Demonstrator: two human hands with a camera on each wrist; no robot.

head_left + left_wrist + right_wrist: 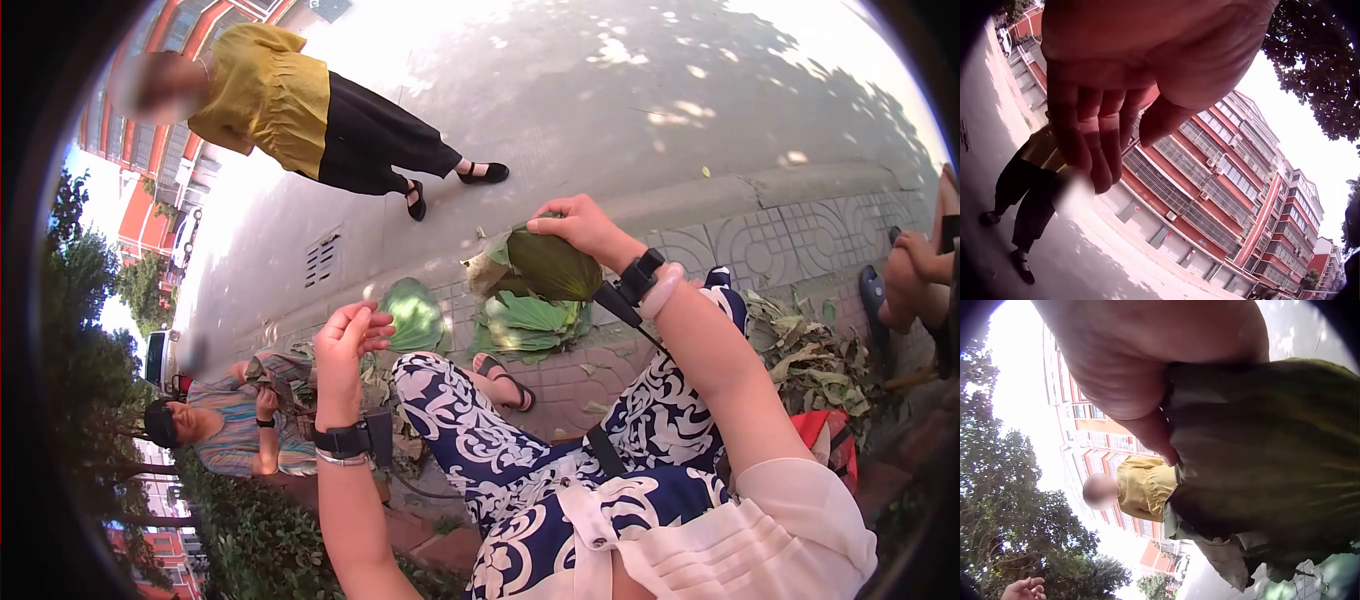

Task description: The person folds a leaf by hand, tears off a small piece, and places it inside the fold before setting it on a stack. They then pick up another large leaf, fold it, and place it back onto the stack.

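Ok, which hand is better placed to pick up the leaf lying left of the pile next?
Probably the left hand: it looks empty and appears closer to the ground leaf, whereas the right hand grips green leaves.

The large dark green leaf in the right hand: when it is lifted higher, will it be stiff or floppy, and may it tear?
The large dark green leaf is probably rather floppy, since it curves and creases beneath the right hand. It may tear easily: its edge looks ragged in the right wrist view. That edge seems thin, suggesting little weight for its size.
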